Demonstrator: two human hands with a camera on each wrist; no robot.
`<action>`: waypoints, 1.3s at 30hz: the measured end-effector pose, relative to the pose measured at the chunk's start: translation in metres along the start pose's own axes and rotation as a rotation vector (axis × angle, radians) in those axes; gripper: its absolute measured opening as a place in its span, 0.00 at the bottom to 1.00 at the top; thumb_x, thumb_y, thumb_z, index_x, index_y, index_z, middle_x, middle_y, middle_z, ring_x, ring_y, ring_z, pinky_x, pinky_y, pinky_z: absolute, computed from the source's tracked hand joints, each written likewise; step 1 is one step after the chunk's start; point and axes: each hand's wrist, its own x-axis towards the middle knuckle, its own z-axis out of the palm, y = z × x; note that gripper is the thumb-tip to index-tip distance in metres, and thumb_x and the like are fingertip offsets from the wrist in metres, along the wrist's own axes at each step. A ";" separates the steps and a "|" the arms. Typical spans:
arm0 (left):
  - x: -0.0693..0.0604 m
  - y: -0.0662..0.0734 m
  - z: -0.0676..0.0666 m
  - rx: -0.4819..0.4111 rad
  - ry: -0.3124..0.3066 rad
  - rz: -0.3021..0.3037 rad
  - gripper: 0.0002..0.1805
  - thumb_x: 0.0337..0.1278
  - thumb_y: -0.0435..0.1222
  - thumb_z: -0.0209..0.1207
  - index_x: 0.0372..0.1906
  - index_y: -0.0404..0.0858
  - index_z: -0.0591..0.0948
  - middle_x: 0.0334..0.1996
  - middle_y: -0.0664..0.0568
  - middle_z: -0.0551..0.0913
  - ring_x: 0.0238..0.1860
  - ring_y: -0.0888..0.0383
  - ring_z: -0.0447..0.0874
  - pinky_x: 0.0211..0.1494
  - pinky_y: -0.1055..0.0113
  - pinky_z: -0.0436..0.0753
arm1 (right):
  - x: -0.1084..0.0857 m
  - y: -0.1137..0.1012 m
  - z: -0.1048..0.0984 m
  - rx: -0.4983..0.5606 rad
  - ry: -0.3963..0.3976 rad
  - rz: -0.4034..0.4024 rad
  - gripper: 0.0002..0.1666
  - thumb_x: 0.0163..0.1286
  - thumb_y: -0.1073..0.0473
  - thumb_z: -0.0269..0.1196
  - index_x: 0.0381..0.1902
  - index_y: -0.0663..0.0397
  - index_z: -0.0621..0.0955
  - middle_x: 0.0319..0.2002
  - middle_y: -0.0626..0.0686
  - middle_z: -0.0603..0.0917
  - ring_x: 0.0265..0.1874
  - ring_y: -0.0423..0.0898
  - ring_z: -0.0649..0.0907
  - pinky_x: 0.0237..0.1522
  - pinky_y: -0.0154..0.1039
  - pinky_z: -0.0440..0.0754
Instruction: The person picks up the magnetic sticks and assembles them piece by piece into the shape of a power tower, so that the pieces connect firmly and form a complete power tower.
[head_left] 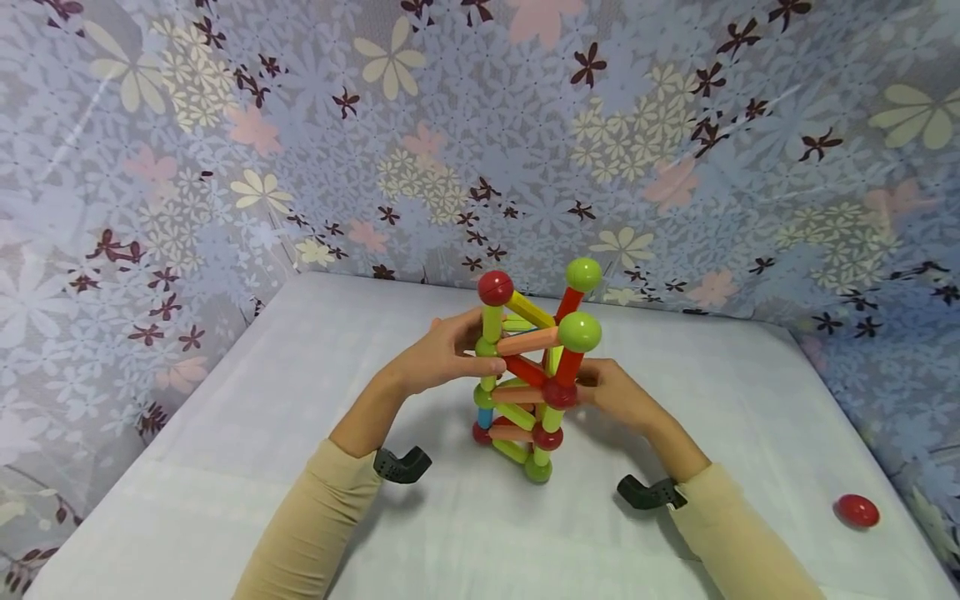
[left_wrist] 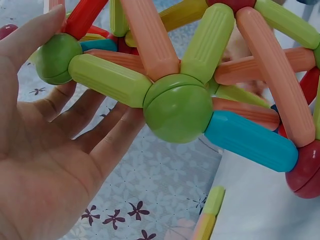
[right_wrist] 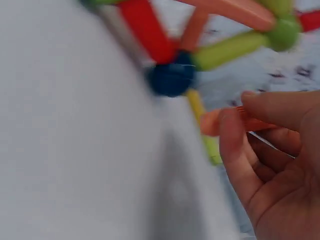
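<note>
A tower of coloured magnetic sticks and balls (head_left: 528, 341) stands upright on the white table, topped by one red ball and two green balls. From the left side my left hand (head_left: 438, 354) grips it, the thumb and fingers around a green ball (left_wrist: 59, 58) of its frame. On the tower's right my right hand (head_left: 622, 396) is partly hidden behind it. There the thumb and forefinger pinch an orange stick (right_wrist: 211, 122), apart from the tower's dark blue ball (right_wrist: 173, 75) in the right wrist view.
A red rounded piece (head_left: 857, 510) lies near the table's right edge. A yellow and green stick (left_wrist: 210, 212) shows past the tower in both wrist views. Flower-patterned cloth (head_left: 450, 150) rises behind the white table (head_left: 247, 433) and along its sides.
</note>
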 end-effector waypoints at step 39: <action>-0.002 0.003 0.000 0.105 0.000 0.011 0.24 0.64 0.44 0.59 0.63 0.42 0.75 0.46 0.50 0.82 0.46 0.53 0.81 0.50 0.55 0.77 | -0.040 -0.136 -0.016 -0.083 0.312 -0.186 0.11 0.72 0.54 0.59 0.41 0.57 0.81 0.26 0.55 0.78 0.26 0.50 0.76 0.27 0.39 0.74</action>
